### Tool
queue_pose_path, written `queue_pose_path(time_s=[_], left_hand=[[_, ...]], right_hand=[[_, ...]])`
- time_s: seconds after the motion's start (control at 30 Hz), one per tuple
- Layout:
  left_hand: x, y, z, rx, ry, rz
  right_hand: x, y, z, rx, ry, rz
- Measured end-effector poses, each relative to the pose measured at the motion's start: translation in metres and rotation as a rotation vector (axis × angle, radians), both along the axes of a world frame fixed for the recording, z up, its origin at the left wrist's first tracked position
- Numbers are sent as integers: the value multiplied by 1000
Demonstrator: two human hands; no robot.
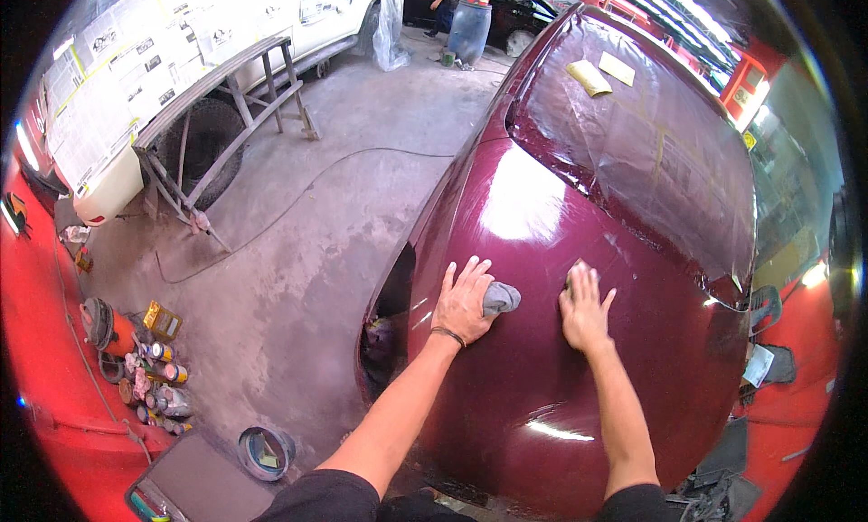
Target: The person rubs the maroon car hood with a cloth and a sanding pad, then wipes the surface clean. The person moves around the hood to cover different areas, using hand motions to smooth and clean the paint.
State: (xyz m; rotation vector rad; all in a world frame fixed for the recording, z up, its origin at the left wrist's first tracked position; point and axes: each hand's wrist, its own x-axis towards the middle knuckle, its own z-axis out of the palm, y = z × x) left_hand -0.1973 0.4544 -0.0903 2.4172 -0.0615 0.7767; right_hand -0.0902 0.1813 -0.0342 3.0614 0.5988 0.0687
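A glossy dark maroon car panel (506,386) curves out below both of my hands. My left hand (463,303) rests on it, fingers spread forward, with a bunched grey cloth (502,299) caught at its thumb side. To the right, my right hand (586,310) presses on the same panel with its fingers stretched forward and slightly blurred. A small dark edge shows by its fingertips; the hand covers the rest, so I cannot tell what it is. Beyond, two yellowish sheets, one folded (589,78) and one flat (617,68), lie on the film-covered windshield (624,133).
A dark wheel-arch opening (384,341) lies left of the panel. On the floor stand a bucket (266,453), several cans (167,373) and a metal trestle (226,151). A hose (334,165) crosses the concrete. A paper-masked white vehicle (136,52) stands at far left.
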Motion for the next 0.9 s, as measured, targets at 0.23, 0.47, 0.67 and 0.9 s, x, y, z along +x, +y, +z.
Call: queue_pose_path(time_s=[0.23,0.47,0.67,0.9], left_hand=[[4,-9,9,23,40,-29],[-1,0,2,27,7,-10],[2,-5,8,52,40,-20],[0,-2,9,-15,54,-27]], right_hand=[[72,1,34,-34,19,-110],[-5,37,-2,-36,38,78],[77,33,18,-58,-39,22],[47,76,3,-49,-28,51]])
